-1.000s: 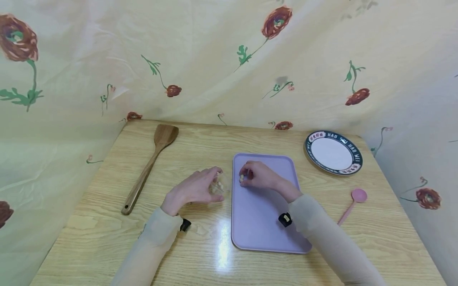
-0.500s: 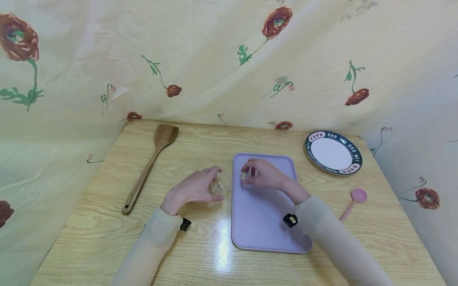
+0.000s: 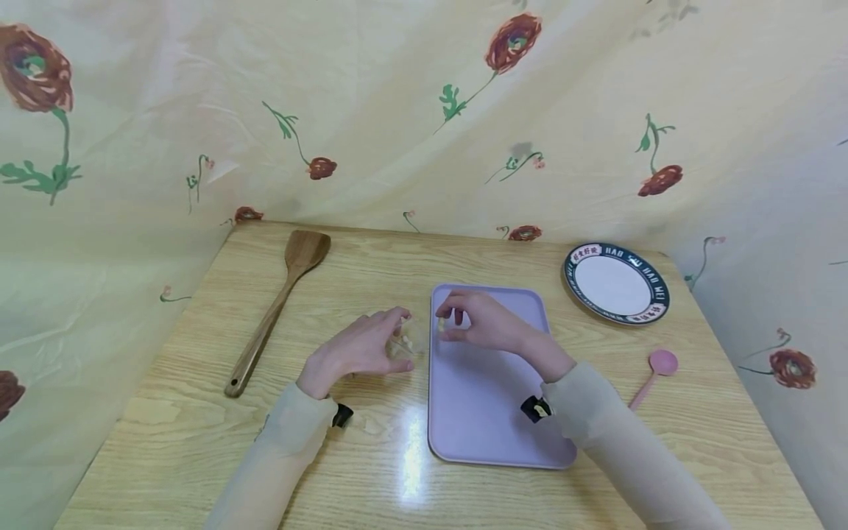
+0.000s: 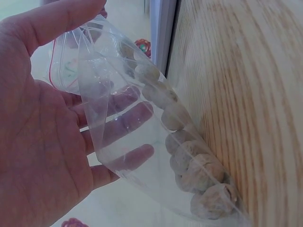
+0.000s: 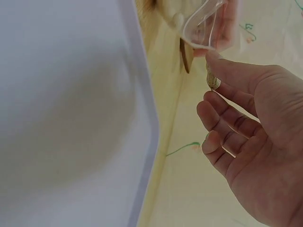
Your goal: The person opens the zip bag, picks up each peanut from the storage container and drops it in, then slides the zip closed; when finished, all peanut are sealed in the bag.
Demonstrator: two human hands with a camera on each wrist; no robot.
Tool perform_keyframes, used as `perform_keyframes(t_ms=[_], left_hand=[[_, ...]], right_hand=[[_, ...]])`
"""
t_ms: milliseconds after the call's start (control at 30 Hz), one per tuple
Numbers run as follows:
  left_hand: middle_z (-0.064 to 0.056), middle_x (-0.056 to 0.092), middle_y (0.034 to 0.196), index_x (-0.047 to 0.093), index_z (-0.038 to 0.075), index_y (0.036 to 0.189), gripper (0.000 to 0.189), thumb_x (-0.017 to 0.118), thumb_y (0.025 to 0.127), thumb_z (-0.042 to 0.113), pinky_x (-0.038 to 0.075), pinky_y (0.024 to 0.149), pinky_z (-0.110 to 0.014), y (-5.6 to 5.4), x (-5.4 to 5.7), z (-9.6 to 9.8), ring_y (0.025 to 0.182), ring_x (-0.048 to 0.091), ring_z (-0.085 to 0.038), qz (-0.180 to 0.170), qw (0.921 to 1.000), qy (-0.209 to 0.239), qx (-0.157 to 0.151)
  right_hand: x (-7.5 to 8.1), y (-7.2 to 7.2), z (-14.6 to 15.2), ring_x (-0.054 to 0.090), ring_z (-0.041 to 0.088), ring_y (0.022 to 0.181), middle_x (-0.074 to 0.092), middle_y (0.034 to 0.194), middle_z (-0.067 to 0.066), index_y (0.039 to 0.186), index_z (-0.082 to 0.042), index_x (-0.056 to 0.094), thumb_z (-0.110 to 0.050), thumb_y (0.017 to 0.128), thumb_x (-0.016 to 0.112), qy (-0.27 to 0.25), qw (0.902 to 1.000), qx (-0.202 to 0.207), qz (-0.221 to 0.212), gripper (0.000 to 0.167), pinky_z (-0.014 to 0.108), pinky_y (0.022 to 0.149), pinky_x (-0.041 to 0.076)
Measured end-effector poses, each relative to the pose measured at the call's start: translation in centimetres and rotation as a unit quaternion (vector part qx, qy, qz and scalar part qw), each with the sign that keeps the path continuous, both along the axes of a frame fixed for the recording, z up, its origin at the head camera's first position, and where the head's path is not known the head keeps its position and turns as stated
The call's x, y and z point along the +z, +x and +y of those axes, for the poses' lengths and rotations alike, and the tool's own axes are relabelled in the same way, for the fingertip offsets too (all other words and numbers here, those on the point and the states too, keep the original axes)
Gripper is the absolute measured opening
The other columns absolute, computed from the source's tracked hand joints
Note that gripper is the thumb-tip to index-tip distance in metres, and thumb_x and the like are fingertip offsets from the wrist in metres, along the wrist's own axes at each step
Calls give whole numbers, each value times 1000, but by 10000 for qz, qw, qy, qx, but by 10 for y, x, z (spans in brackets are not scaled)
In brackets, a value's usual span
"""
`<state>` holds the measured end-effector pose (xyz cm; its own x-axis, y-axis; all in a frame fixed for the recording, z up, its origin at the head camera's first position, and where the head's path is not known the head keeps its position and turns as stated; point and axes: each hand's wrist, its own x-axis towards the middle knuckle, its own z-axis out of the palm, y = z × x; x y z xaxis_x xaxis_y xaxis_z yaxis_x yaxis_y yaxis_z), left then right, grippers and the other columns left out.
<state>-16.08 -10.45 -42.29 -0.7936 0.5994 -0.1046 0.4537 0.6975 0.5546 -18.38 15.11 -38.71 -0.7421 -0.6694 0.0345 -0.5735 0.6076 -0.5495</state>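
Observation:
My left hand (image 3: 358, 346) grips a clear zip bag (image 3: 405, 342) at its mouth, left of the tray. In the left wrist view, several tan, shelled-looking peanuts (image 4: 203, 172) line the bag's lower side, close to the tabletop. Three fingertips show through the clear plastic. Over the far left part of the purple tray (image 3: 490, 419), my right hand (image 3: 483, 320) pinches a single peanut (image 5: 213, 81) in its shell between thumb and index finger; its other fingers are loosely bent. The bag's mouth appears just beyond that peanut in the right wrist view.
A wooden spatula (image 3: 271, 316) lies at the left of the wooden table. At the back right stands a white plate (image 3: 612, 285) with a dark patterned rim. Below it lies a pink spoon (image 3: 663, 362), its handle partly behind the right sleeve. Floral cloth hangs behind the table.
My right hand, pinching the peanut, drifted slightly right, then came back left toward the bag and a little away from me. The left hand and bag have stayed in place.

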Motion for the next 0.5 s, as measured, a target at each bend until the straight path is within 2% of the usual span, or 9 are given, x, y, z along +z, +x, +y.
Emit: perform_keyframes(t_ms=[200,500], left_hand=[[-6,61,120,40,11,146,80,76,85,48,42,100,-48,0,1,0,110,57,-22,48,10000,-48,-35],[-7,60,117,41,9,145,79,78,84,45,46,90,-46,1,1,0,103,57,-22,81,9999,82,-84]], right_hand=[[2,4,-11,58,14,84,64,102,-1,111,-4,72,-15,85,80,37,9999,151,38,29,31,72,49],[-5,7,-23,57,13,82,64,101,2,110,-5,72,-15,84,82,24,9994,350,74,30,28,70,47]])
